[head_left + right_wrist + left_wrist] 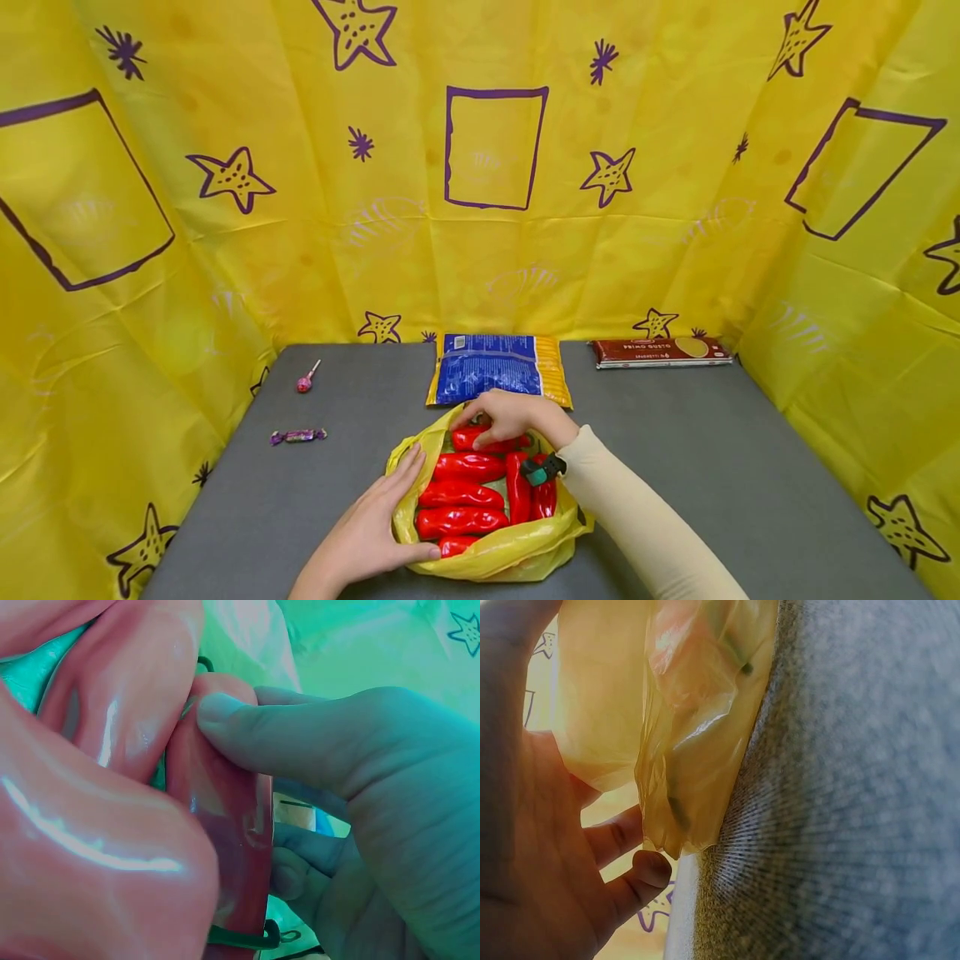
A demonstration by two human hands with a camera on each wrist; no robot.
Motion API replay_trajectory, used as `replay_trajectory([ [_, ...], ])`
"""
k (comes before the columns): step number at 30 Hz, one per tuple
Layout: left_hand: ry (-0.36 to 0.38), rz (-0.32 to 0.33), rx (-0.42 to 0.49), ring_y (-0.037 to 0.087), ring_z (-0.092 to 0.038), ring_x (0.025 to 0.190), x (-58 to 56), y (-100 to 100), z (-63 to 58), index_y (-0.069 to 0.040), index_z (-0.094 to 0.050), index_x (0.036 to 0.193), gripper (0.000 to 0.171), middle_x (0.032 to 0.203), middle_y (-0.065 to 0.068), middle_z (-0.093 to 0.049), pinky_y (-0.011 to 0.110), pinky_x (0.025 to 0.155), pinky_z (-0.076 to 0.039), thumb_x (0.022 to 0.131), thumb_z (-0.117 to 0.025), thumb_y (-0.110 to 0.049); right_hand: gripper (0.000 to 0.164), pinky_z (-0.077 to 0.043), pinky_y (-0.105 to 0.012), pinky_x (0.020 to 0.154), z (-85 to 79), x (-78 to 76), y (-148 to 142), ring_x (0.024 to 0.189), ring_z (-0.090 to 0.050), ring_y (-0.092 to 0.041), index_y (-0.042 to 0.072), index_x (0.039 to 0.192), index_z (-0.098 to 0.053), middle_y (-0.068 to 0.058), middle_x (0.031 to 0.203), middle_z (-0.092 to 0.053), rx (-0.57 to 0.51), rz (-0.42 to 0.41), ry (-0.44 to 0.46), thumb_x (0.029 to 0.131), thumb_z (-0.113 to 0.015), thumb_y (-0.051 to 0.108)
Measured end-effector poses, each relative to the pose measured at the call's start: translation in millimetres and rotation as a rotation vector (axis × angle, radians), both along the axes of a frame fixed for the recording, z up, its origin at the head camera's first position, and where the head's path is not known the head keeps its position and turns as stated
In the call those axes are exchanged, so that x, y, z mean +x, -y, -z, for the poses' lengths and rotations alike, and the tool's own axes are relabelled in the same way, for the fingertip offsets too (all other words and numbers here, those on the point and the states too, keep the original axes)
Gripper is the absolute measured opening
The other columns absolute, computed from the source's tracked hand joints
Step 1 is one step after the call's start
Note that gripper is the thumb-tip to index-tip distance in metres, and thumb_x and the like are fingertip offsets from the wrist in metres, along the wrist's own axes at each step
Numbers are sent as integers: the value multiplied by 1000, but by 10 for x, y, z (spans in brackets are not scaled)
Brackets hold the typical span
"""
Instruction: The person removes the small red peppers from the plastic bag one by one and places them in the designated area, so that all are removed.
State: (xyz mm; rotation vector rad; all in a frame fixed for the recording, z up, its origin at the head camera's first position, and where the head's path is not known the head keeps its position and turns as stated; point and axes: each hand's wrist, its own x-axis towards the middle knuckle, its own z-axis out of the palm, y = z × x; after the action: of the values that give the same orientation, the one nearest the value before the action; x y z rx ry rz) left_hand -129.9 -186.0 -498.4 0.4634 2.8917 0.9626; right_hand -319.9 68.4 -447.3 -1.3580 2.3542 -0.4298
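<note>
A yellow plastic bag (517,554), its mouth spread wide, holds several glossy red peppers (461,494) with green stems. Most lie side by side on the left, with others lengthwise on the right. My right hand (512,417) reaches into the far part of the bag and grips the farthest red pepper (221,787), thumb on one side and fingers on the other. Against the bag's left side rests my left hand (375,521), fingers stretched along the rim and thumb at the near edge. In the left wrist view its fingertips (651,868) lie by the thin plastic.
Behind the bag lies a blue and yellow packet (491,367). A brown spaghetti pack (663,352) is at the back right. On the left are a lollipop (304,383) and a purple wrapped candy (298,436). Yellow cloth walls (495,275) enclose the grey table (697,467).
</note>
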Motion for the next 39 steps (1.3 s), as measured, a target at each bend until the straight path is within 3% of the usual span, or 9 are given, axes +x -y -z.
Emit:
replay_trajectory([
  [9, 36, -13, -8, 39, -42, 150, -11, -6, -8, -21, -30, 169, 125, 176, -4, -24, 69, 107, -48, 71, -79, -81, 44, -42, -24, 71, -177, 75, -27, 75, -48, -14, 25, 140, -72, 9, 104, -67, 4, -8, -17, 98, -75, 14],
  [12, 54, -19, -5, 39, -42, 150, -10, -10, -13, -21, -28, 170, 126, 176, -3, -24, 70, 107, -47, 71, -79, -81, 43, -42, -24, 71, -242, 111, -60, 74, -48, -15, 22, 140, -72, 8, 111, -69, -12, -24, -20, 98, -75, 12],
  [17, 82, -27, 3, 40, -40, 151, -10, -16, -27, -22, -26, 170, 127, 177, -2, -24, 72, 107, -46, 71, -79, -81, 43, -54, -27, 88, -357, 168, -143, 97, -62, -16, 17, 140, -71, 2, 133, -72, -29, -38, -30, 98, -74, 11],
  [20, 88, -29, 4, 40, -40, 151, -15, -18, -36, -23, -26, 170, 127, 177, -1, -24, 72, 107, -46, 71, -79, -81, 43, -57, -32, 97, -433, 200, -205, 107, -64, -16, 15, 141, -71, 0, 137, -71, -41, -28, -26, 98, -74, 11],
  [28, 111, -40, -3, 40, -40, 151, -21, -19, -55, -24, -25, 170, 127, 177, -1, -24, 73, 107, -45, 70, -79, -81, 44, -55, -23, 71, -568, 232, -390, 78, -59, -15, 7, 141, -69, -6, 138, -70, -190, -69, -20, 97, -73, 7],
  [33, 112, -46, -10, 41, -40, 150, -13, -25, -71, -24, -26, 170, 128, 177, 0, -24, 72, 108, -45, 69, -79, -81, 44, -57, -26, 68, -588, 246, -554, 73, -58, -8, 9, 141, -69, -8, 137, -69, -308, -5, -20, 98, -75, 13],
  [39, 114, -36, -2, 41, -37, 153, -21, -35, -69, -23, -26, 170, 127, 177, 0, -23, 73, 109, -43, 70, -79, -80, 45, -60, -35, 67, -538, 292, -798, 70, -65, -9, 11, 140, -69, -12, 140, -67, -458, 162, 4, 96, -78, 16],
])
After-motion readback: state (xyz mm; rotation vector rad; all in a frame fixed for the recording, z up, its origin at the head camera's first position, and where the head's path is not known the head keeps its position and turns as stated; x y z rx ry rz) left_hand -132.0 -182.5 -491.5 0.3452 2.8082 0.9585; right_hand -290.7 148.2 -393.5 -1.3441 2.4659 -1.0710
